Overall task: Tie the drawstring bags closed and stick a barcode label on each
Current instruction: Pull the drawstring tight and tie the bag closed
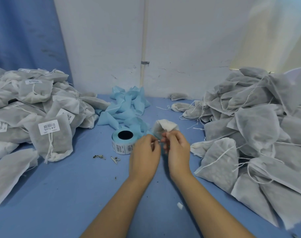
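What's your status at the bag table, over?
Left hand and right hand pinching drawstring bag cord. No label seen on it. Label roll beside, nothing blocking.

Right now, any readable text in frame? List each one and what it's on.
Nothing legible.
White label on the front left bag: barcode plus a line of characters, too blurred to read.
Other labels in the left pile: too small.
Label roll: barcodes and print, too blurred.
Bag at centre, drawstring pinched by left hand and right hand: no label showing.
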Tool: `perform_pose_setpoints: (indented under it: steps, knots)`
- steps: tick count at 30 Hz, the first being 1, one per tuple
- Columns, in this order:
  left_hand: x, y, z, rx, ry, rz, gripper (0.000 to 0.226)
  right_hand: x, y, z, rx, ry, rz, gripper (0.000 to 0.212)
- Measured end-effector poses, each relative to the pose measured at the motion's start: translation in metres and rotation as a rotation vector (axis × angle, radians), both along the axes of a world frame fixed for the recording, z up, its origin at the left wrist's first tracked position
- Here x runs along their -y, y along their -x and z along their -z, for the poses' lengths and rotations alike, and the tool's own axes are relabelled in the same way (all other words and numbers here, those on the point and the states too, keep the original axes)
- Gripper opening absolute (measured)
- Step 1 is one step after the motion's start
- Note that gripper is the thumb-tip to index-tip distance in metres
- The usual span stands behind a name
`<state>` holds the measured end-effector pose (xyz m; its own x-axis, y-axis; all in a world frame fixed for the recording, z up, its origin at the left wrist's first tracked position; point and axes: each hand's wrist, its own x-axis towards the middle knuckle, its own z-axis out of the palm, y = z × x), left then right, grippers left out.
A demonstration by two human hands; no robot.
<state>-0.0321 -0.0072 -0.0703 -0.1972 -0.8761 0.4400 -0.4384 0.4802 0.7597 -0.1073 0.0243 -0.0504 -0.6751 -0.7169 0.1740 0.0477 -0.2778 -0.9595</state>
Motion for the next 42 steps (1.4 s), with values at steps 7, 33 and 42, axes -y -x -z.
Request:
perform_pose_setpoints:
  steps: [7,33,42]
  knots:
    - [0.001,-0.007,0.001,0.281,0.218,-0.028,0.023,0.001,0.023,0.010,-0.616,-0.267,0.192,0.022]
    - [-0.004,0.000,0.003,-0.239,-0.024,0.212,0.022,-0.004,0.014,0.019,-0.983,0.116,0.280,0.025]
    - [-0.003,-0.001,0.004,-0.217,-0.090,0.131,0.019,-0.002,0.012,0.015,-0.409,0.046,0.092,0.025]
